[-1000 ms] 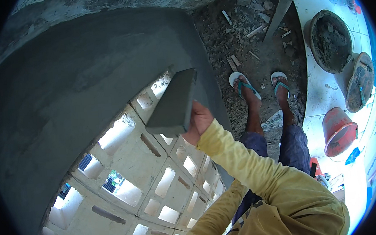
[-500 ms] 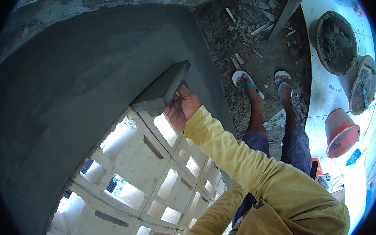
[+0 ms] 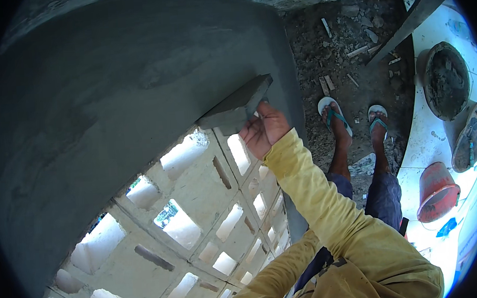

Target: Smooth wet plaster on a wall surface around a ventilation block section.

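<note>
My right hand point(image 3: 264, 130) is closed on the back of a grey, mortar-coated plastering float point(image 3: 237, 102). The float's flat side lies against the smooth, dark grey plaster point(image 3: 137, 95) on the wall, close to the plaster's lower border. Its handle is mostly hidden by my fingers. Directly below is a pale wall of perforated ventilation blocks point(image 3: 198, 206), with light showing through the openings. My left sleeve point(image 3: 273, 275) crosses behind my right arm, so my left hand is hidden.
Dirt with rubble point(image 3: 360, 38) lies around my sandalled feet. A slanted post point(image 3: 411, 21) rises at upper right. On the pale tiles stand a mortar-filled basin point(image 3: 446, 81), a round mortar-covered container point(image 3: 465, 143) and a red bucket point(image 3: 438, 191).
The whole view has shifted, so the wall, float and feet appear farther right. My right hand keeps its hold on the float, which remains against the plaster near its border.
</note>
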`<act>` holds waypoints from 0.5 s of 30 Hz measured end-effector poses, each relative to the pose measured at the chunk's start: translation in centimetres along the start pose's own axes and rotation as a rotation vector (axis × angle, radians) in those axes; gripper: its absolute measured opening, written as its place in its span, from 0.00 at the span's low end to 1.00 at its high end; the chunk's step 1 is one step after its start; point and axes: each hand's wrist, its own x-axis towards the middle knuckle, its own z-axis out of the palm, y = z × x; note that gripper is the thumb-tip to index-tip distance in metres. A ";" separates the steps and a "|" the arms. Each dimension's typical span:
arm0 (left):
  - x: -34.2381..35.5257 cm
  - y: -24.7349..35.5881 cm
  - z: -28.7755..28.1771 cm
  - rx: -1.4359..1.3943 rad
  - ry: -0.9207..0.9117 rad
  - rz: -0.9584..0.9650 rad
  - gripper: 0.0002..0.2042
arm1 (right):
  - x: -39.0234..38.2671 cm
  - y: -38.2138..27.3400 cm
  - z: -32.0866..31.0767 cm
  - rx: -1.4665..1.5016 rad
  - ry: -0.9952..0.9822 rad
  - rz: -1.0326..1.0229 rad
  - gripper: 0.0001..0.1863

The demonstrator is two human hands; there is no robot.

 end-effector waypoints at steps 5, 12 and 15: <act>-1.6 1.1 -0.9 0.070 0.027 0.069 0.20 | -5.6 4.9 4.3 0.136 -0.102 0.177 0.12; -2.3 5.4 -1.0 0.310 -0.201 -0.047 0.18 | -19.3 13.1 10.0 0.121 -0.322 0.462 0.16; -3.1 4.0 0.3 0.319 -0.195 0.006 0.17 | -22.0 8.7 8.4 -0.013 -0.181 0.496 0.18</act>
